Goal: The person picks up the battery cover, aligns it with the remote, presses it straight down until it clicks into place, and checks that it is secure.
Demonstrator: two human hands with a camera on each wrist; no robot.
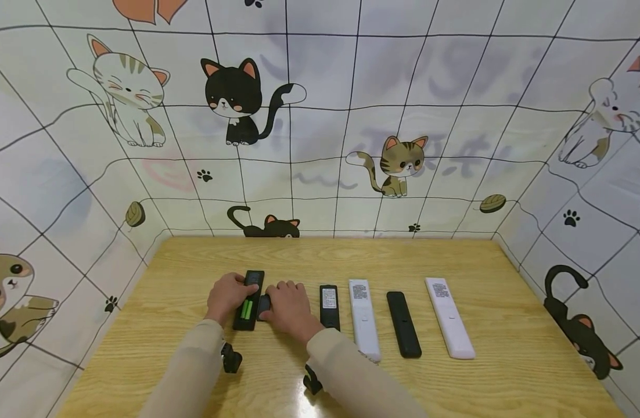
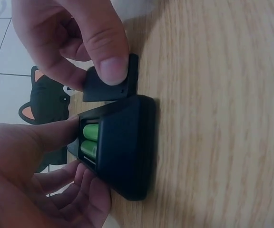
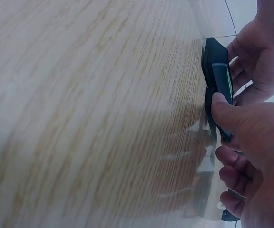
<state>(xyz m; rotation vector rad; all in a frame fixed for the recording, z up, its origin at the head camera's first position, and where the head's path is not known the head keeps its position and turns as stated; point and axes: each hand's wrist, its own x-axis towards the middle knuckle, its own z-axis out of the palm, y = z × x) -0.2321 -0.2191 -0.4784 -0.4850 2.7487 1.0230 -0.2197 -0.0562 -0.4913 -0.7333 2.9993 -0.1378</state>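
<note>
A black remote control (image 1: 244, 324) lies on the table at the left, its battery compartment uncovered. Two green batteries (image 2: 90, 140) sit side by side in that compartment. My left hand (image 1: 228, 295) grips the remote from its left side, thumb across the top and fingers along the far edge in the left wrist view. Beside the remote, my right hand (image 1: 291, 306) pinches a small dark battery cover (image 2: 106, 88) between thumb and fingers. The cover is off the compartment and right alongside the remote's edge.
To the right lie a small black remote with a label (image 1: 329, 307), a white remote (image 1: 365, 319), a black remote (image 1: 403, 325) and another white remote (image 1: 449, 318) on the wooden table (image 1: 508, 371). A cat-patterned curtain (image 1: 320, 116) stands behind and at both sides.
</note>
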